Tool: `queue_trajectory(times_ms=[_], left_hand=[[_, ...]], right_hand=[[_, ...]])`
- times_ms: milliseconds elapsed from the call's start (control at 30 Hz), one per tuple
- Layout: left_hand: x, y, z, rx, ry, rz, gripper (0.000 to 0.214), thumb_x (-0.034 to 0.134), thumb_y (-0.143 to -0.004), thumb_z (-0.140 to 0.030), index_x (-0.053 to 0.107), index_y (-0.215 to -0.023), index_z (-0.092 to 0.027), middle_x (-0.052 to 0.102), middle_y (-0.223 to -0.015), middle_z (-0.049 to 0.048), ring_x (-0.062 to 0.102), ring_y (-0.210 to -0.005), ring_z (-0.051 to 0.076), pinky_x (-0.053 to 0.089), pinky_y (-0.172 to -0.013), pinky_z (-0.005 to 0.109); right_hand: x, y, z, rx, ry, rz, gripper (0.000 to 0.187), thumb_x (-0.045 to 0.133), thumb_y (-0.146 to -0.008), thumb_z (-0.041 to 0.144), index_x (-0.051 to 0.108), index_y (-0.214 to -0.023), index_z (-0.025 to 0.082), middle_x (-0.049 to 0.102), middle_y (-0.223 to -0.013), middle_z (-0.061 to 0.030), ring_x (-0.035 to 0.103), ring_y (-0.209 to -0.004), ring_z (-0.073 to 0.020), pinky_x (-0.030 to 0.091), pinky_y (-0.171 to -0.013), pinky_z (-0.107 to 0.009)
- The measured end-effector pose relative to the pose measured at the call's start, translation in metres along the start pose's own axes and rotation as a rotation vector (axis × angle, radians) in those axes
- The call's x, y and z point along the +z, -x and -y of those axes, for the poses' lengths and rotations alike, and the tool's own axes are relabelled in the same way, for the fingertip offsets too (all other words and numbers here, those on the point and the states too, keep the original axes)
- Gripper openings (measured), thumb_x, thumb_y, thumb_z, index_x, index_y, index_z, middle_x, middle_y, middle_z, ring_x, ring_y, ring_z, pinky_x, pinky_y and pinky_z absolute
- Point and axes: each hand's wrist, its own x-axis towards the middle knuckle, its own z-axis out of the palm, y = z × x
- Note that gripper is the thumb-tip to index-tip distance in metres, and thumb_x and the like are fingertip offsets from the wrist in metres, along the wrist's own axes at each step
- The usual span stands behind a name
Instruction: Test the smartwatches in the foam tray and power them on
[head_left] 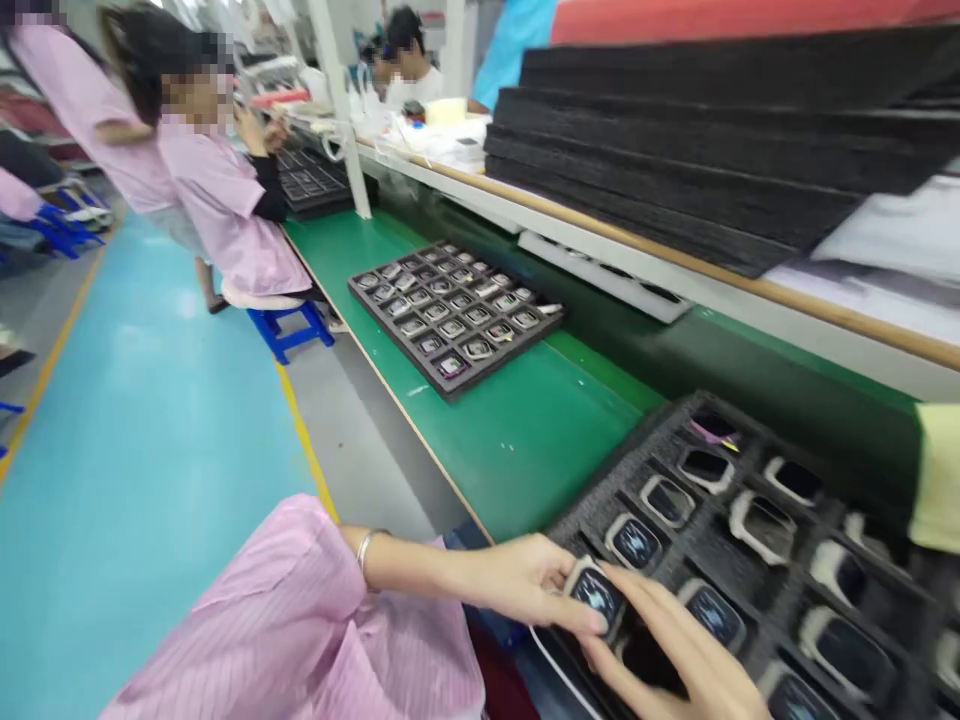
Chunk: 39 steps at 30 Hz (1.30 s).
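Observation:
A smartwatch case with a lit screen (596, 592) is held over the near edge of the black foam tray (600, 490). My left hand (536, 590) is closed on it, thumb across the lower part of the screen. From the other side, my right hand (686, 640) has its fingertips against the watch's right edge, and its thumb lies just below. Beneath the right palm is a dark area I cannot make out. Around my hands, other watch cases sit in the tray's slots, among them one with a lit screen (636, 542) and one with a dark screen (667, 502).
Further along the green bench (480, 430) lies a second foam tray (450, 385) full of watches. Black foam sheets (675, 160) are stacked on the shelf above. A yellow-green item (937, 480) hangs at right. A seated co-worker (225, 200) is at the bench's far end.

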Motion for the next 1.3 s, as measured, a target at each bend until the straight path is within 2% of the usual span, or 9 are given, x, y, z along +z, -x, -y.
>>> queue_trajectory(times_ms=[67,167,300,400,533,800,1033,1200,1300], left_hand=[[0.004,0.007,-0.005,0.003,0.002,-0.012,0.061,0.079,-0.050,-0.066,0.058,-0.072,-0.013,0.054,-0.066,-0.0040,0.046,-0.061,0.009,0.038,-0.062,0.024],[0.008,0.013,-0.010,0.020,-0.066,-0.020,0.048,0.075,-0.068,-0.057,0.057,-0.073,-0.012,0.047,-0.062,-0.0054,0.040,-0.056,0.007,0.034,-0.056,0.022],[0.011,0.015,-0.010,-0.027,-0.089,-0.023,0.040,0.071,-0.076,-0.050,0.055,-0.077,-0.014,0.038,-0.056,-0.0083,0.030,-0.049,0.006,0.025,-0.049,0.021],[0.013,0.017,-0.008,-0.055,-0.105,-0.018,0.036,0.069,-0.078,-0.048,0.055,-0.082,-0.014,0.034,-0.054,-0.0098,0.027,-0.047,0.006,0.023,-0.047,0.021],[0.013,0.018,-0.007,-0.037,-0.144,-0.027,0.035,0.069,-0.079,-0.045,0.055,-0.083,-0.013,0.039,-0.060,-0.0072,0.028,-0.050,0.006,0.021,-0.047,0.021],[0.009,0.017,0.000,0.008,-0.172,-0.026,0.032,0.068,-0.081,-0.041,0.058,-0.087,-0.011,0.046,-0.069,-0.0031,0.039,-0.062,0.009,0.031,-0.055,0.021],[0.012,0.018,-0.007,-0.032,-0.174,-0.022,0.032,0.067,-0.081,-0.042,0.056,-0.085,-0.012,0.041,-0.063,-0.0059,0.030,-0.054,0.007,0.025,-0.050,0.021],[0.014,0.018,-0.007,-0.001,-0.223,-0.028,0.028,0.065,-0.084,-0.038,0.060,-0.090,-0.011,0.049,-0.069,-0.0030,0.039,-0.061,0.009,0.034,-0.057,0.021],[0.015,0.021,-0.002,0.046,-0.240,-0.083,0.027,0.065,-0.084,-0.036,0.062,-0.098,-0.013,0.058,-0.081,0.0013,0.049,-0.072,0.013,0.042,-0.067,0.023]], right_hand=[[0.000,0.000,0.009,0.073,-0.037,0.020,0.039,0.064,-0.085,0.024,0.056,-0.124,0.019,0.070,-0.104,-0.0115,0.071,-0.090,-0.0267,0.060,-0.084,-0.039],[-0.001,0.001,0.015,0.129,-0.111,0.058,0.038,0.067,-0.085,0.026,0.057,-0.120,0.017,0.071,-0.104,-0.0125,0.070,-0.095,-0.0259,0.058,-0.086,-0.040],[-0.002,0.004,0.016,0.193,-0.160,0.066,0.041,0.069,-0.083,0.032,0.058,-0.119,0.016,0.070,-0.105,-0.0130,0.069,-0.096,-0.0245,0.058,-0.085,-0.040],[-0.003,0.005,0.019,0.225,-0.156,0.074,0.042,0.069,-0.083,0.035,0.058,-0.119,0.016,0.070,-0.104,-0.0126,0.068,-0.095,-0.0239,0.057,-0.085,-0.040],[-0.006,0.004,0.022,0.224,-0.167,0.090,0.042,0.069,-0.083,0.037,0.058,-0.118,0.016,0.070,-0.103,-0.0127,0.068,-0.096,-0.0238,0.057,-0.085,-0.039],[-0.005,0.004,0.022,0.218,-0.139,0.095,0.043,0.073,-0.081,0.034,0.059,-0.116,0.014,0.070,-0.105,-0.0136,0.067,-0.096,-0.0250,0.057,-0.085,-0.041],[-0.005,0.004,0.022,0.209,-0.146,0.085,0.040,0.071,-0.082,0.031,0.058,-0.116,0.014,0.070,-0.103,-0.0133,0.067,-0.095,-0.0242,0.056,-0.084,-0.040],[-0.007,0.003,0.022,0.199,-0.148,0.083,0.038,0.069,-0.083,0.031,0.059,-0.115,0.013,0.070,-0.103,-0.0137,0.066,-0.093,-0.0234,0.055,-0.082,-0.039],[-0.010,0.001,0.019,0.182,-0.140,0.046,0.037,0.071,-0.080,0.029,0.060,-0.112,0.013,0.069,-0.102,-0.0129,0.065,-0.094,-0.0241,0.053,-0.084,-0.041]])
